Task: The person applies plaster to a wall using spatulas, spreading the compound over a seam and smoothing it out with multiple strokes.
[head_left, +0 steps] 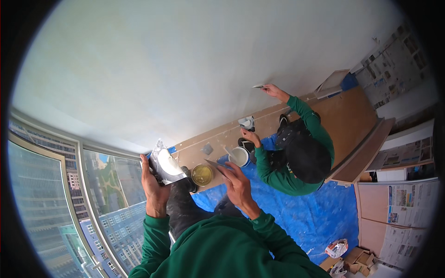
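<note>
My left hand [155, 190] grips a metal plate [173, 173] bearing a smooth mound of white paste [165, 160]. To its right, my right hand [237, 186] is closed on a flat metal scraper [214, 164], its blade angled up toward the left. Just below the scraper's blade, a round container with yellowish contents [202, 175] rests on the tan board [185, 154]. Beside it is a white bucket [238, 156] with pale mixture and a stick in it.
A co-worker in green [301, 157] crouches at the right, holding a blade [257, 86] at the white wall [194, 69] and another plate [246, 122]. Blue sheeting [296, 227] covers the floor. A tall window [111, 180] stands left. Panels [371, 204], cardboard scraps [359, 262] and bags are at right.
</note>
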